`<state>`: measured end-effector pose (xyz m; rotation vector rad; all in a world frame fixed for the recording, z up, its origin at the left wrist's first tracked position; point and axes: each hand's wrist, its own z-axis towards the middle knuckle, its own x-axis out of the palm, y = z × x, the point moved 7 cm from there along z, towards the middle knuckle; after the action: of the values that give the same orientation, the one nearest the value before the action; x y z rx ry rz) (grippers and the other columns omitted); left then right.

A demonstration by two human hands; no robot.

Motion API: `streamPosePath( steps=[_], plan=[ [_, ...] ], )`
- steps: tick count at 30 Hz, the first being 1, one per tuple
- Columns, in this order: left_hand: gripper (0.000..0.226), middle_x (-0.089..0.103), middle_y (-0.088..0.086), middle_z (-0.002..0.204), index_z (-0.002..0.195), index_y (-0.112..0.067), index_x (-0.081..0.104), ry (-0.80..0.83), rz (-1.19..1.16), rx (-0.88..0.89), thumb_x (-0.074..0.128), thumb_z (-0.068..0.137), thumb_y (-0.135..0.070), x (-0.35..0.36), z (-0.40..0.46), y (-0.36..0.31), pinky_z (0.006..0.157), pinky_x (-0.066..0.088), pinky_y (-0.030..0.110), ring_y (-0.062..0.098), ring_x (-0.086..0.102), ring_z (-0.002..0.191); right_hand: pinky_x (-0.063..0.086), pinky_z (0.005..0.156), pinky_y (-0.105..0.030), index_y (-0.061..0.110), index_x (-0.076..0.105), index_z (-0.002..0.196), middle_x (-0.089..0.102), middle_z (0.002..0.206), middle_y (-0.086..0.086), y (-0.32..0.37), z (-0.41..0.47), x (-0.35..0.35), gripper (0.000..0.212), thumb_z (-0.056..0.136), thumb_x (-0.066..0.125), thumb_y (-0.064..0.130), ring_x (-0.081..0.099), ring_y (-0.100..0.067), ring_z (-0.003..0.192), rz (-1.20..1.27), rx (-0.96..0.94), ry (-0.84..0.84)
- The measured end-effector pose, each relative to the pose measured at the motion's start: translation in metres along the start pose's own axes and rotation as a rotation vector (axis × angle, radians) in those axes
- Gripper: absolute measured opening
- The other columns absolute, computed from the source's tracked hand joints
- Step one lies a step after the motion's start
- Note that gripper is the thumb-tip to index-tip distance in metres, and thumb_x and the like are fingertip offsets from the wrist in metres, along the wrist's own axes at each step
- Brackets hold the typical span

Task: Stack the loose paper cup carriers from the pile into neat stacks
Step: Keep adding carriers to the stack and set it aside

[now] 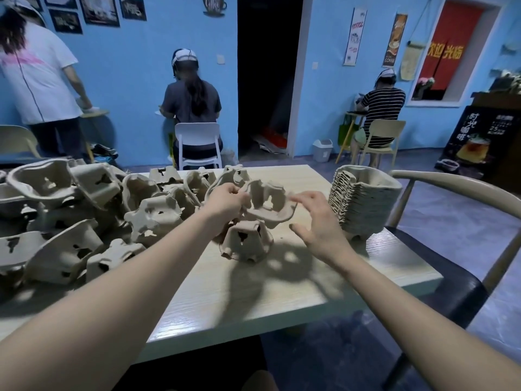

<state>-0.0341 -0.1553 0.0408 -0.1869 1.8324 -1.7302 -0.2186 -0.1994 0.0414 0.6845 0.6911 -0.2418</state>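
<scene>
Grey-brown moulded-pulp cup carrier [269, 203] — gripped aloft by left hand [225, 199] | right hand [317, 221] spread, empty | risk: misaligned cups — tilts tall nested stack [363, 203].

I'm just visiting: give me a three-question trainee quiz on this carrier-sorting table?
1. True or false: the left hand grips the lifted grey pulp cup carrier.
2. Where is the tall neat stack of carriers? A) right table edge B) floor C) white chair
3. What lies directly below the lifted carrier?

Key: 1 true. 2 A. 3 an upturned pulp carrier on the pale wooden table; the right hand is open.
</scene>
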Motion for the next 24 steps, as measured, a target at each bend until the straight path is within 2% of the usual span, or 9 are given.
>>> streamPosePath(
  steps=[2,5,7,11,14,16,19,21,24],
  plan=[
    [0.013,0.055,0.009,0.072,0.078,-0.008,0.048,-0.049,-0.112,-0.031,0.052,0.087,0.0,-0.003,-0.002,0.003,0.056,0.045,0.028,0.014,0.05,0.051,0.04,0.095,-0.03,0.005,0.053,0.123,0.05,0.106,-0.006,-0.014,0.001,0.003,0.041,0.084,0.065,0.01,0.051,-0.019,0.099,0.127,0.292,-0.009],
    [0.018,0.054,0.011,0.075,0.077,-0.01,0.043,-0.019,-0.213,-0.059,0.049,0.089,0.002,0.006,-0.01,0.001,0.051,0.043,0.023,0.012,0.049,0.049,0.046,0.069,-0.03,0.001,0.055,0.09,0.051,0.078,-0.007,-0.014,0.0,0.028,0.019,0.094,0.054,0.019,0.051,-0.017,0.069,0.647,0.643,0.057],
    [0.018,0.054,0.011,0.079,0.078,-0.009,0.045,0.037,-0.299,-0.07,0.051,0.089,0.004,0.019,-0.019,-0.003,0.055,0.048,0.023,0.014,0.05,0.059,0.05,0.066,-0.027,0.005,0.054,0.077,0.055,0.076,-0.011,-0.008,0.004,0.03,0.022,0.095,0.052,0.017,0.055,-0.018,0.068,0.815,0.729,0.001],
    [0.009,0.059,0.008,0.08,0.086,-0.009,0.054,0.159,-0.38,-0.052,0.054,0.091,-0.001,0.038,-0.033,-0.017,0.062,0.047,0.022,0.014,0.055,0.064,0.053,0.058,-0.028,0.005,0.056,0.072,0.061,0.079,-0.018,-0.011,0.018,0.008,0.017,0.087,0.054,-0.003,0.058,-0.022,0.066,0.758,0.717,-0.124],
    [0.015,0.056,0.002,0.083,0.088,-0.013,0.052,0.102,-0.249,-0.021,0.057,0.092,-0.027,0.03,-0.026,-0.029,0.073,0.046,0.028,0.012,0.053,0.071,0.058,0.073,-0.045,0.004,0.059,0.079,0.065,0.086,-0.021,-0.022,0.031,-0.019,0.006,0.081,0.055,-0.001,0.061,-0.026,0.072,0.561,0.68,-0.164],
    [0.025,0.054,0.001,0.084,0.093,-0.012,0.052,0.026,-0.188,0.028,0.057,0.091,-0.037,0.023,-0.015,-0.041,0.071,0.043,0.027,0.012,0.049,0.07,0.055,0.076,-0.043,0.0,0.062,0.088,0.067,0.088,-0.021,-0.025,0.037,-0.037,0.01,0.081,0.054,0.001,0.06,-0.026,0.074,0.472,0.635,-0.15],
    [0.014,0.058,0.0,0.079,0.09,-0.012,0.056,0.027,-0.17,0.116,0.061,0.09,-0.025,0.03,-0.008,-0.065,0.069,0.046,0.024,0.013,0.053,0.073,0.048,0.067,-0.037,-0.003,0.061,0.091,0.067,0.084,-0.021,-0.026,0.043,-0.062,0.014,0.08,0.054,0.003,0.057,-0.025,0.068,0.402,0.555,-0.149],
    [0.011,0.058,0.0,0.069,0.077,-0.012,0.058,0.049,-0.179,0.158,0.062,0.088,-0.013,0.041,-0.004,-0.08,0.068,0.047,0.023,0.012,0.052,0.066,0.054,0.077,-0.042,0.004,0.057,0.09,0.067,0.095,-0.024,-0.031,0.046,-0.08,0.01,0.08,0.06,0.006,0.065,-0.032,0.08,0.398,0.551,-0.225],
    [0.013,0.052,0.002,0.063,0.074,-0.008,0.057,0.057,-0.276,0.151,0.062,0.085,-0.004,0.06,0.002,-0.098,0.062,0.045,0.02,0.011,0.046,0.056,0.052,0.083,-0.043,0.01,0.056,0.099,0.066,0.1,-0.015,-0.045,0.048,-0.104,0.025,0.078,0.069,0.015,0.063,-0.027,0.093,0.421,0.577,-0.324]
  ],
)
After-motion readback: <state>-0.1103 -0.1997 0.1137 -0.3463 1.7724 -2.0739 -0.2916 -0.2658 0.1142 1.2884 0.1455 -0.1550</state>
